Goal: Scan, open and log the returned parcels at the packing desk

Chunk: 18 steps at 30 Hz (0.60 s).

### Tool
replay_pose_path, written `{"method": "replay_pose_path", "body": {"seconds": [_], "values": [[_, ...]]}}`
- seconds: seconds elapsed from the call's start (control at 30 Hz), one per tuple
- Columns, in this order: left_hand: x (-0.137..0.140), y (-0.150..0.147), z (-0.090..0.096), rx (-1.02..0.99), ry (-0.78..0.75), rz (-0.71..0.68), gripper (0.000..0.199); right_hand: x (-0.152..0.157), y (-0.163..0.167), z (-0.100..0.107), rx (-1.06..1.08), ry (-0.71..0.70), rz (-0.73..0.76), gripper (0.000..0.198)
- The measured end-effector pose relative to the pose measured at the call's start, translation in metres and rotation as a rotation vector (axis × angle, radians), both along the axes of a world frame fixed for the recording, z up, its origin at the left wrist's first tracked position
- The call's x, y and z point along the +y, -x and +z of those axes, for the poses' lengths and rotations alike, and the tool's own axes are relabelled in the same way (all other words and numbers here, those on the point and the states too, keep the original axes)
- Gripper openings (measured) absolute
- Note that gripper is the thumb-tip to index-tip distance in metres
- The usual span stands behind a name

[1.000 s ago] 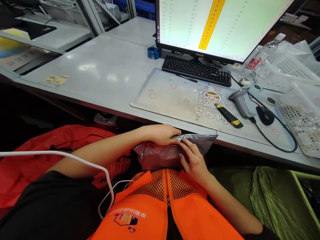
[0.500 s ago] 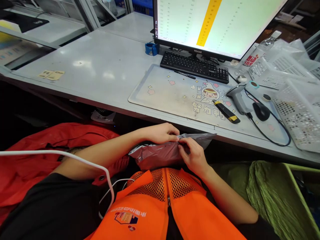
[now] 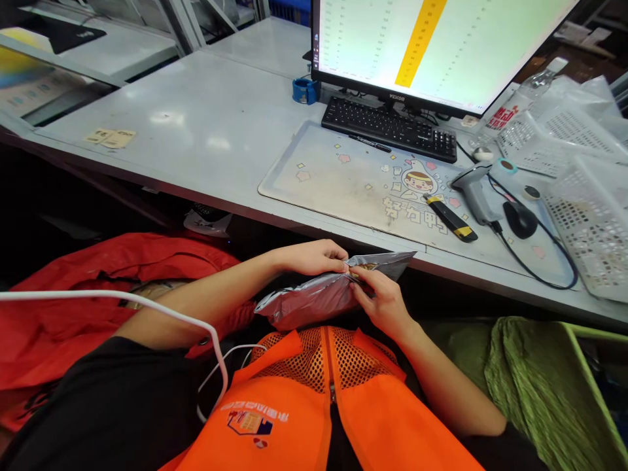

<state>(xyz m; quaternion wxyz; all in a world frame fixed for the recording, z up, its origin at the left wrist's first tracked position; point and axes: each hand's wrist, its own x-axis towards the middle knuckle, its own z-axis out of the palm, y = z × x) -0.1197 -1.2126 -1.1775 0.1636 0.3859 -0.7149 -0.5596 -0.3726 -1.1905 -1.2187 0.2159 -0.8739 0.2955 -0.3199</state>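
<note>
While pinching a grey plastic bag (image 3: 311, 302) along its upper edge, holds it low, between an orange mesh vest (image 3: 275, 405) and the front edge of a pale desk (image 3: 210, 131). Clamps the bag between thumb and fingers of the left hand (image 3: 316, 257); with the right hand (image 3: 386, 299), grips the same edge just beside, thumb against fingers (whether touching the other hand, cannot tell). Has one pointed corner of the bag directed right, close to the desk's edge.

On a printed mat (image 3: 324, 183), lying left to right: a black-and-yellow cutter (image 3: 451, 219), a grey handheld scanner (image 3: 477, 196) and a black mouse (image 3: 520, 219). Behind these, a black keyboard (image 3: 390, 127), below a lit monitor (image 3: 456, 46). Far right, white perforated baskets (image 3: 596, 235), near a clear bottle (image 3: 505, 114). Lower down, red fabric (image 3: 112, 261) on the left, green fabric (image 3: 520, 386) on the right. Across the left forearm in view, a white cable (image 3: 147, 307).
</note>
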Motion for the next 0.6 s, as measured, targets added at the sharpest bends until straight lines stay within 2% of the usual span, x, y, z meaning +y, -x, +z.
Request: {"method": "replay_pose_path", "body": {"seconds": [0.13, 0.23, 0.37, 0.5, 0.6], "values": [[0.002, 0.007, -0.005, -0.049, 0.060, -0.012, 0.037, -0.008, 0.001, 0.006, 0.123, -0.117, 0.031, 0.023], [0.008, 0.014, -0.004, -0.130, 0.156, 0.006, 0.026, -0.011, 0.000, 0.014, 0.248, -0.169, 0.075, 0.014], [0.020, 0.024, 0.006, -0.305, 0.258, 0.067, 0.020, -0.007, -0.001, 0.026, 0.364, -0.096, 0.119, 0.010], [0.034, 0.036, 0.014, -0.452, 0.256, 0.076, 0.023, 0.002, -0.001, 0.037, 0.461, -0.046, 0.183, 0.009], [0.037, 0.043, 0.013, -0.581, 0.265, 0.091, 0.018, 0.010, 0.002, 0.044, 0.519, -0.031, 0.209, 0.006]]}}
